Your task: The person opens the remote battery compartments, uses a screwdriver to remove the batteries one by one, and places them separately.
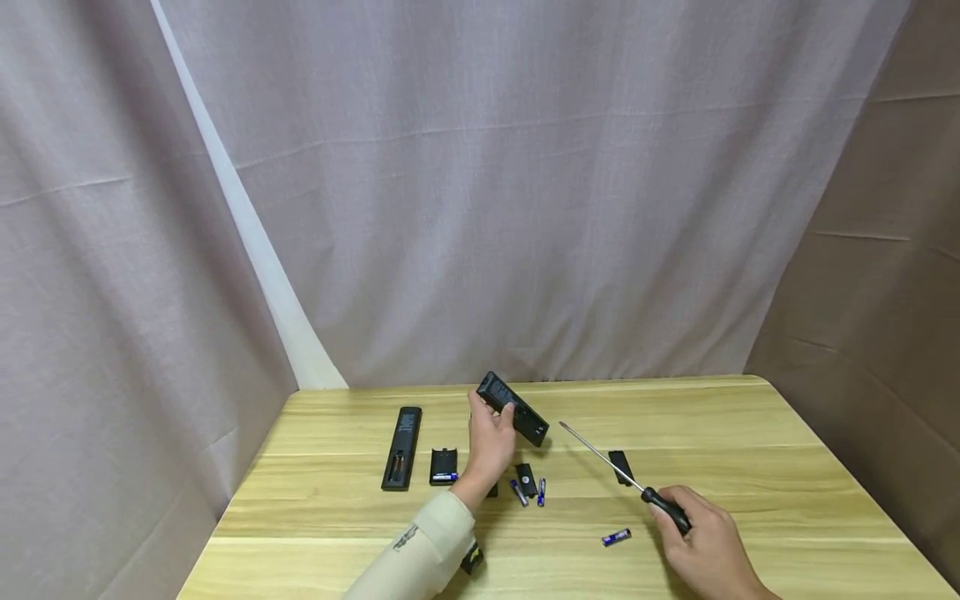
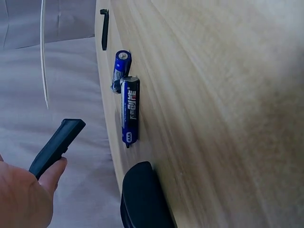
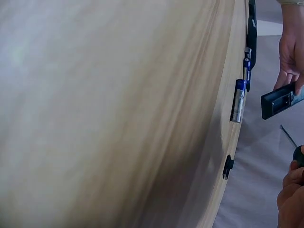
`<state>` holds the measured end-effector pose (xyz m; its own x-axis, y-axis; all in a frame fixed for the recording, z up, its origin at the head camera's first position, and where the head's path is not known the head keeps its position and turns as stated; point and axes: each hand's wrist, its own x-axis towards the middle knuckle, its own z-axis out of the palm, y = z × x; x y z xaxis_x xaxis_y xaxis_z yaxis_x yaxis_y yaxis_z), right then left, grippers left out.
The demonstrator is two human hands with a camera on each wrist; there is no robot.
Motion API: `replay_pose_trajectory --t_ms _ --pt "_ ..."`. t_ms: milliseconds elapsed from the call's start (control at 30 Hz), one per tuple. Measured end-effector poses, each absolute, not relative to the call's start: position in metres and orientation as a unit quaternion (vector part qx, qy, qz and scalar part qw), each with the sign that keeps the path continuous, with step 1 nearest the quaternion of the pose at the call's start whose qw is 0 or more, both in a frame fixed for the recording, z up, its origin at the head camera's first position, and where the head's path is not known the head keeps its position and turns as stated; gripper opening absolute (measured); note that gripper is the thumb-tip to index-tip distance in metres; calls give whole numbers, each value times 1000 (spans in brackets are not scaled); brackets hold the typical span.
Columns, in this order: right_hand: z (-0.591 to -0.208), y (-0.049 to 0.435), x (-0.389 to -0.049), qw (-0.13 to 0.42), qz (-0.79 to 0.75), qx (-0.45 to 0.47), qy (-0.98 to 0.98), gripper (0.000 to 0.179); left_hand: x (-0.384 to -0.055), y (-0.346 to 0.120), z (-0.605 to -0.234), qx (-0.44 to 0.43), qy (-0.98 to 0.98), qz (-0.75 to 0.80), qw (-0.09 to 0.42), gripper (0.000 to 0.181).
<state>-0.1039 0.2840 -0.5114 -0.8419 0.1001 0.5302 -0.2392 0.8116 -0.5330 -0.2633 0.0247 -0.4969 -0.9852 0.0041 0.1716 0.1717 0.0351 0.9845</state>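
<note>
My left hand (image 1: 491,442) grips a black remote control (image 1: 534,423) raised over the table, its thumb lying across the back. In the right wrist view a recess shows near the end of this remote (image 3: 278,102). My right hand (image 1: 708,542) holds a screwdriver (image 1: 663,507) by its black handle. The long metal shaft points up and left, its tip a short gap from the remote's lower end. Below the remote, two blue AAA batteries (image 2: 130,109) lie beside a small black piece with a round pale sticker (image 1: 527,481).
On the wooden table (image 1: 750,433), a second remote (image 1: 405,433) lies at left with its battery compartment uncovered. Next to it is a black case (image 1: 444,462) with a blue battery. A black cover (image 1: 620,468) and another battery (image 1: 617,537) lie at right. Curtains (image 1: 525,208) hang behind.
</note>
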Motion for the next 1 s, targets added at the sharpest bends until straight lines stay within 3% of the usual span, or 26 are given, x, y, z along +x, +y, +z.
replay_pose_trajectory --t_ms 567,833,1000 --pt "-512 275 -107 273 327 22 -905 13 -266 20 -494 -47 -716 -693 75 35" --pt "-519 271 -112 336 326 60 -882 21 -267 18 -494 -36 -727 -680 86 33" --pt "-521 268 -114 343 329 58 -878 23 -268 16 -495 -37 -724 -684 85 33"
